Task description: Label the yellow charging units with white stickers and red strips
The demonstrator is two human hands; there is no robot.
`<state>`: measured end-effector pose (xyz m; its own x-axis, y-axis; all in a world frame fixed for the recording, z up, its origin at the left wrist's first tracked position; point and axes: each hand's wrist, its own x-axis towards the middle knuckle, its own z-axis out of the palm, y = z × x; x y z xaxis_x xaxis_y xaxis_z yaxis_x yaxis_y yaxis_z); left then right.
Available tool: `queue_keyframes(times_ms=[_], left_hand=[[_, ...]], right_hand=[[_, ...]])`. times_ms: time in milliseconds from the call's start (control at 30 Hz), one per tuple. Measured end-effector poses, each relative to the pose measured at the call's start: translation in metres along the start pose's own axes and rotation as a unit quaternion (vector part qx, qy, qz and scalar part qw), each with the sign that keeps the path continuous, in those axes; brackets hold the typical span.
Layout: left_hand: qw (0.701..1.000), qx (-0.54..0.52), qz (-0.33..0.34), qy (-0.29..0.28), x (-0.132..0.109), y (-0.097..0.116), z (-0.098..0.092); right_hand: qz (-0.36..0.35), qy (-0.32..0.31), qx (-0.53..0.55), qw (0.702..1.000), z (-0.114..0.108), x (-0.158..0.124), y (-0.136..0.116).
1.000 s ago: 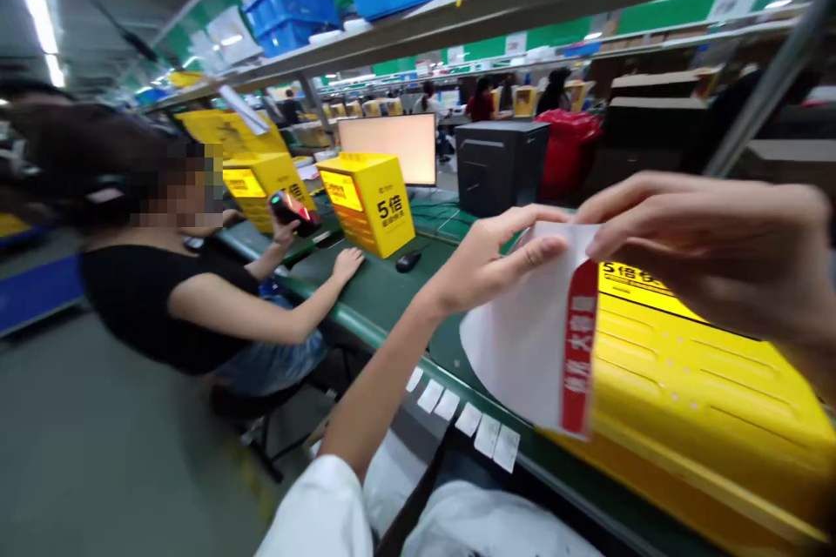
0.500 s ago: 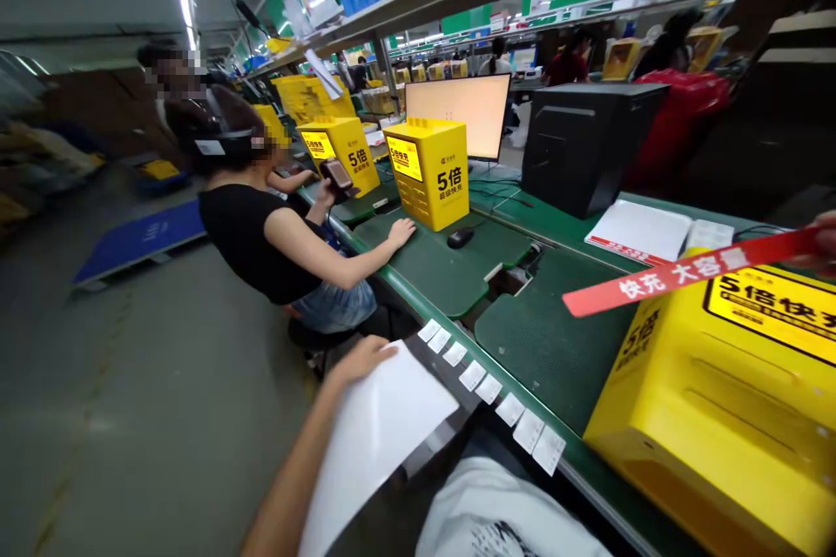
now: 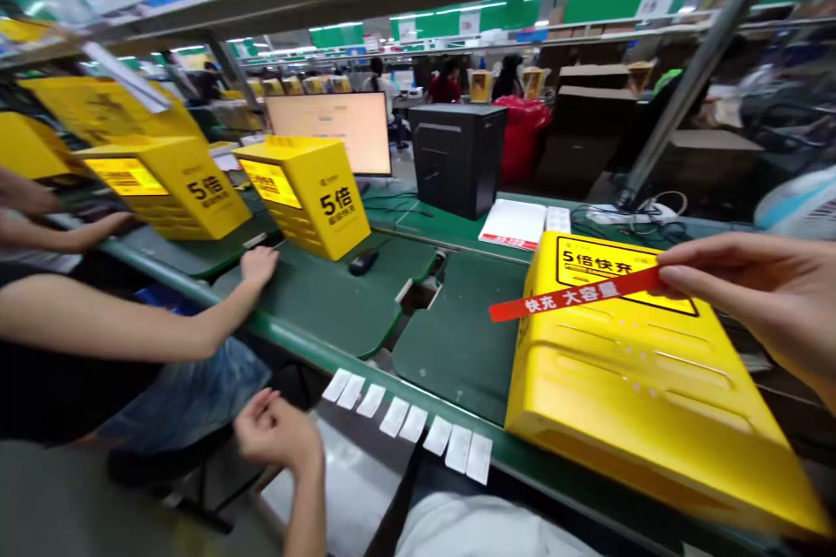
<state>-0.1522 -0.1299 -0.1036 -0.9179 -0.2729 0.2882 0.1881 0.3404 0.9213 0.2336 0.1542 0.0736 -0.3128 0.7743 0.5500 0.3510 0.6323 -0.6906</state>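
My right hand (image 3: 751, 305) pinches one end of a red strip label (image 3: 571, 298) printed with white characters. The strip stretches out to the left over the upper part of a large yellow box-shaped unit (image 3: 627, 392); whether it touches the surface I cannot tell. A yellow panel with black characters, partly covered by the strip, is on that unit. My left hand (image 3: 278, 431) is raised at the bench's near edge, its fingers curled inward and no object visible in them. Below and beside it lies a white glossy sheet (image 3: 356, 474).
Several small white labels (image 3: 394, 416) line the bench edge. Behind them are a black mouse (image 3: 363, 262), a monitor (image 3: 333, 135), a black case (image 3: 457, 158) and a white sheet stack (image 3: 513, 222). A co-worker's arm (image 3: 157, 322) rests near another yellow unit (image 3: 310, 196).
The view has swung right. My left hand has let go of the white sheet and curled its fingers. My right hand and the red strip now show more fully over the yellow unit.
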Motion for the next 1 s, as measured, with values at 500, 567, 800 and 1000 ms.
queue_keyframes(times_ms=[500,567,800,1000], left_hand=[[0.746,-0.249,-0.113,-0.607,-0.147,0.174,0.047],[0.759,-0.243,-0.072,-0.600,-0.147,0.180,0.057],[0.728,-0.144,0.097,-0.663,-0.168,0.212,0.110],[0.751,-0.008,0.256,-0.609,-0.191,0.220,0.135]], right_hand=[[0.084,0.037,0.150,0.984,-0.006,-0.023,-0.005],[0.088,0.069,0.129,0.985,-0.007,-0.027,0.000],[0.173,0.138,0.082,0.972,-0.013,-0.041,0.041],[0.245,0.144,0.060,0.957,-0.003,-0.045,0.078]])
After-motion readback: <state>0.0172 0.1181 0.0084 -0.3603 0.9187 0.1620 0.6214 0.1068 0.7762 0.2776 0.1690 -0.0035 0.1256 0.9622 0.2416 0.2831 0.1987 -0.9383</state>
